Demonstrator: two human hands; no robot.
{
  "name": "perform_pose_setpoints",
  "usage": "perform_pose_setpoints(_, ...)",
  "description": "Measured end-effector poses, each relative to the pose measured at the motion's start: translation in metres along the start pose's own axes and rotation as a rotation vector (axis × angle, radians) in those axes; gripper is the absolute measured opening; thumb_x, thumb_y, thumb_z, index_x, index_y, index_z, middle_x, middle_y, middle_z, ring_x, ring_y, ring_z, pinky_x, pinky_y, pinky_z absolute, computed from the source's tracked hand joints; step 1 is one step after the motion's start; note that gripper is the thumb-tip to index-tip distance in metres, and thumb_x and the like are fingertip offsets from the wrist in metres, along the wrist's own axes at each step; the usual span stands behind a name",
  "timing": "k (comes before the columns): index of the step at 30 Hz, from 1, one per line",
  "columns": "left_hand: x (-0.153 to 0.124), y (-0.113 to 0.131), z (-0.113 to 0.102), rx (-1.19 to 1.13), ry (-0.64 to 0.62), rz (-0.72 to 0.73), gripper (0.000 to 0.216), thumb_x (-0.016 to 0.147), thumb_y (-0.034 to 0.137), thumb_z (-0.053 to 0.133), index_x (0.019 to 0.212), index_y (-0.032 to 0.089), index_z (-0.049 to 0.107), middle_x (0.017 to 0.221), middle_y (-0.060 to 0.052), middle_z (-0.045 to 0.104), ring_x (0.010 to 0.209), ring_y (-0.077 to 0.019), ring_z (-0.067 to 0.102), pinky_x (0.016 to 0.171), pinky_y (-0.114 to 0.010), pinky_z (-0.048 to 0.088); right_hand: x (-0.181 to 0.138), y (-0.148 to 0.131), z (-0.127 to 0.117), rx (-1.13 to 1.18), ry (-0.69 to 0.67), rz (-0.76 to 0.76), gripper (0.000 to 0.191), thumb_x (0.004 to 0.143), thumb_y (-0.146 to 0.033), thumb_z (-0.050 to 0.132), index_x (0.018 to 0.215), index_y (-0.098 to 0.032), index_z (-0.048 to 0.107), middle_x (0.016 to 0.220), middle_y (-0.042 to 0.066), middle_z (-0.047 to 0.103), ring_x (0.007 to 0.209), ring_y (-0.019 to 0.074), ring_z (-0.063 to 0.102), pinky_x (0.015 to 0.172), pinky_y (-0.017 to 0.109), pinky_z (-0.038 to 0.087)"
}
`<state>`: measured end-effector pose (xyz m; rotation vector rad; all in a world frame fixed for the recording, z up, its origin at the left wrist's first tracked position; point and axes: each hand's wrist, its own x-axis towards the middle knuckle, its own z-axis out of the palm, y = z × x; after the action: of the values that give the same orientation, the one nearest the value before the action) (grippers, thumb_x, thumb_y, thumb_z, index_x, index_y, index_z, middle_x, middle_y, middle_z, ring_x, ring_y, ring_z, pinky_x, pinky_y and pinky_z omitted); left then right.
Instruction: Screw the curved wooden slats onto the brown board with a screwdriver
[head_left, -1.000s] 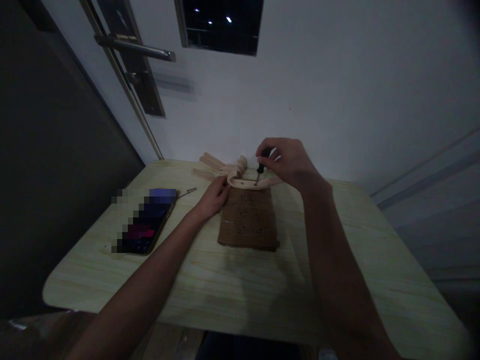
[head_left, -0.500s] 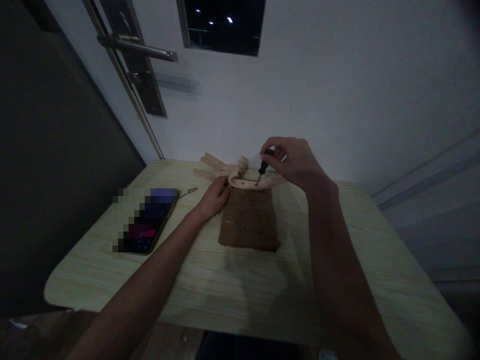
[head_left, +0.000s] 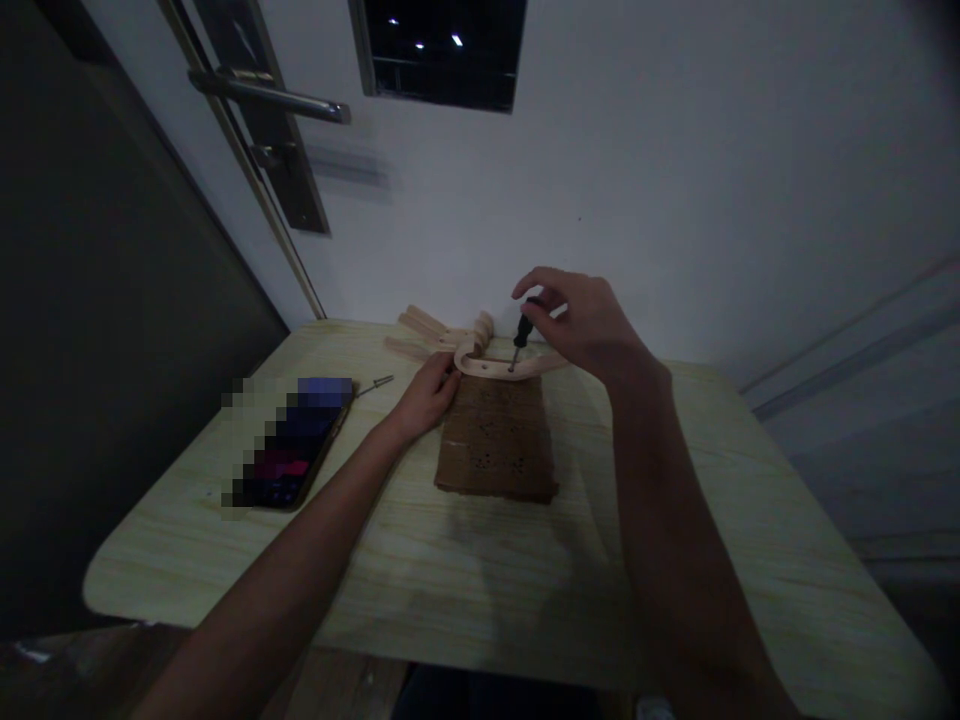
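Head cam, only view: R hand point(head_left: 592, 318) is over the far side of the table point(head_left: 457, 590) w/ a black-handled screwdriver point(head_left: 524, 328), thumb against the handle, middle finger apparently behind it, so a light pinch; index finger is lifted away from the top, pointing out. Vs. half a sec ago, that's the main change: index finger has come up off the handle & the hand opens a bit, while the driver tip stays at the same dark spot point(head_left: 512, 370) on the pale wooden piece point(head_left: 491, 369). Reads to me as a re-grip betw. turns, i.e. work at that spot is prob. mid-way, not done; can't confirm any turn of the shaft. Driver leans slightly, top to the R. Wooden piece lies across the far edge of the brown block point(head_left: 495, 435), curved end toward the L hand point(head_left: 429, 393); a second dark hole point(head_left: 484, 367) sits just L of the tip. L hand looks unchanged: fingers close together at the curved end & block's L edge, prob. steadying; can't tell if they're clamped on wood, block or both. More wooden parts point(head_left: 426, 322) lie beyond L hand, near the wall. Phone point(head_left: 289, 460), partly pixelated, is far L, w/ a thin metal item point(head_left: 377, 384) next to it, too small to ID.
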<state>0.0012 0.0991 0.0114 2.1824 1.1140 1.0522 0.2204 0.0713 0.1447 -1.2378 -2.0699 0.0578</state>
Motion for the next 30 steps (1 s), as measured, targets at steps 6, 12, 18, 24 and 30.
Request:
perform_pose_setpoints(6,-0.001,0.002,-0.001,-0.006,0.001,0.019,0.034,0.091,0.031,0.041,0.115,0.013,0.058,0.118,-0.015,0.064,0.110,-0.0258,0.057,0.100,-0.044,0.046,0.004,0.004,0.002,0.018,0.012,-0.001,0.016,0.086,-0.026,0.062,0.091,-0.018,0.075,0.088,0.006,0.074,0.073,0.0169,0.063,0.074,0.032,0.048)
perform_pose_setpoints(12,-0.001,0.002,-0.002,0.017,-0.007,0.026,0.034,0.092,0.032,0.041,0.112,0.013,0.060,0.114,-0.014,0.065,0.108,-0.0259,0.058,0.099,-0.043,0.046,-0.002,0.011,0.007,0.047,0.000,-0.025,0.032,0.083,-0.014,0.054,0.109,-0.017,0.072,0.107,0.010,0.074,0.079,0.0176,0.064,0.077,0.034,0.050)
perform_pose_setpoints(18,-0.001,0.001,-0.002,0.006,0.009,0.021,0.035,0.092,0.033,0.041,0.113,0.014,0.061,0.114,-0.013,0.066,0.107,-0.0252,0.060,0.097,-0.041,0.048,0.001,0.004,-0.002,0.015,-0.007,-0.008,0.021,0.082,-0.016,0.058,0.099,-0.020,0.072,0.081,0.003,0.071,0.066,0.0147,0.060,0.072,0.031,0.047)
perform_pose_setpoints(24,-0.002,0.002,-0.002,0.006,0.017,0.043,0.035,0.091,0.032,0.042,0.116,0.014,0.060,0.120,-0.014,0.063,0.113,-0.0259,0.057,0.102,-0.044,0.045,0.002,0.009,0.002,-0.024,0.039,-0.007,0.012,0.083,-0.023,0.065,0.092,-0.018,0.072,0.088,0.007,0.072,0.067,0.0157,0.059,0.077,0.034,0.047)
perform_pose_setpoints(30,-0.001,-0.001,-0.003,0.019,0.007,0.050,0.035,0.091,0.033,0.042,0.113,0.013,0.060,0.116,-0.015,0.063,0.109,-0.0258,0.057,0.100,-0.044,0.045,-0.002,0.010,0.004,-0.021,0.031,-0.016,0.031,0.084,-0.012,0.055,0.109,-0.019,0.070,0.099,0.007,0.072,0.070,0.0156,0.061,0.078,0.034,0.047)
